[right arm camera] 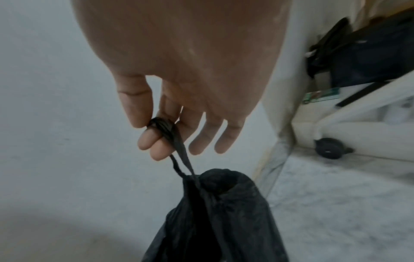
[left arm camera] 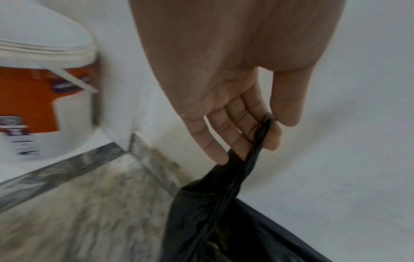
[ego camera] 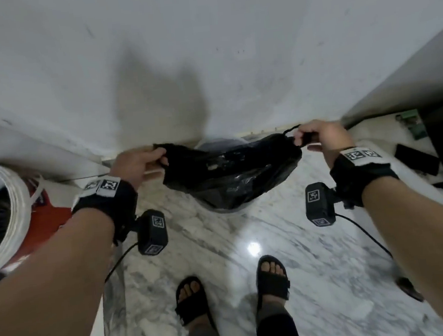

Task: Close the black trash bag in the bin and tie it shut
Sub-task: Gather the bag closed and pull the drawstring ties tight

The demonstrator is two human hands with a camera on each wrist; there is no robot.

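The black trash bag (ego camera: 231, 173) hangs stretched between my two hands against the white wall, over a pale bin (ego camera: 219, 142) whose rim peeks out behind and below it. My left hand (ego camera: 144, 165) pinches the bag's left handle (left arm camera: 261, 140) between thumb and fingers. My right hand (ego camera: 313, 138) pinches the right handle (right arm camera: 167, 131), a thin twisted loop, between thumb and first fingers. Both handles are pulled outward and the bag mouth (right arm camera: 220, 182) sags between them.
A white bucket with an orange label (ego camera: 16, 212) stands at the left by the wall. At the right a low white shelf (ego camera: 390, 135) holds dark items, and a caster wheel (right arm camera: 329, 148) sits on the marble floor (ego camera: 236, 247). My sandalled feet (ego camera: 232, 294) stand below.
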